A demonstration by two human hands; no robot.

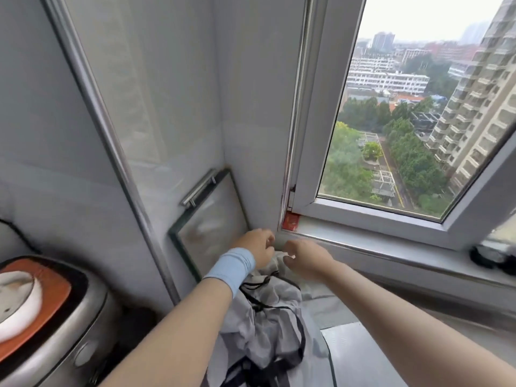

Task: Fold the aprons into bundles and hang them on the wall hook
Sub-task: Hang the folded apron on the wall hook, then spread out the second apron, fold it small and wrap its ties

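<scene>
Pale glossy wall tiles are lit by grey daylight from a white-framed window, through which towers and trees are seen below. A glass panel with a metal handle is leaned in the corner beside the sill

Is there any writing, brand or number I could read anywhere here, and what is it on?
No text here can be read.
Red label at the lower corner of the window frame: too blurred to read.
Silver appliance on the left: no legible marking.
Grey apron: no print shows.
</scene>
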